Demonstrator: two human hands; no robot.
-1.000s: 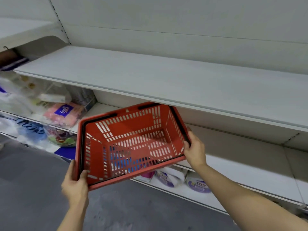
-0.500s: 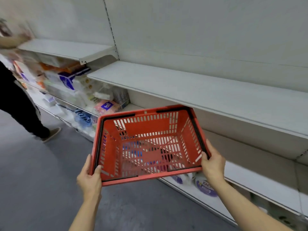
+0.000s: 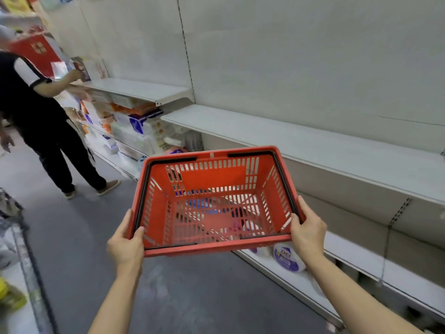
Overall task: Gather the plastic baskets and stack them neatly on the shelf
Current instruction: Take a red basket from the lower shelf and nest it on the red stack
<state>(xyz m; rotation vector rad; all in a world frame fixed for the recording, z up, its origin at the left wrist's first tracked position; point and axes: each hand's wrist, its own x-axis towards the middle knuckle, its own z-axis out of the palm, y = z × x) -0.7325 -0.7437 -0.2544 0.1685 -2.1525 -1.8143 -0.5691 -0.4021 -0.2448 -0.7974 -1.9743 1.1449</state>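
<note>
A red plastic basket (image 3: 216, 186) with slotted walls and black handles folded along its rim hangs in the air in front of me, mouth up and tilted toward me. My left hand (image 3: 125, 247) grips its near left corner and my right hand (image 3: 308, 231) grips its near right corner. Behind the basket runs a long white shelf (image 3: 313, 145) with nothing on it; the basket is below and in front of its edge. Nothing lies inside the basket.
A person in dark clothes (image 3: 41, 121) stands at the left, reaching to a higher shelf (image 3: 134, 89). Packaged goods (image 3: 130, 131) fill the lower left shelves. White rolls with purple labels (image 3: 286, 259) lie on the bottom shelf. A wire rack (image 3: 21, 249) stands at the far left. Grey floor (image 3: 79, 237) lies beneath.
My view has swung left and back, bringing the person and stocked shelves into sight. The basket has leveled somewhat and come away from the shelf. Both hands keep their grip.
</note>
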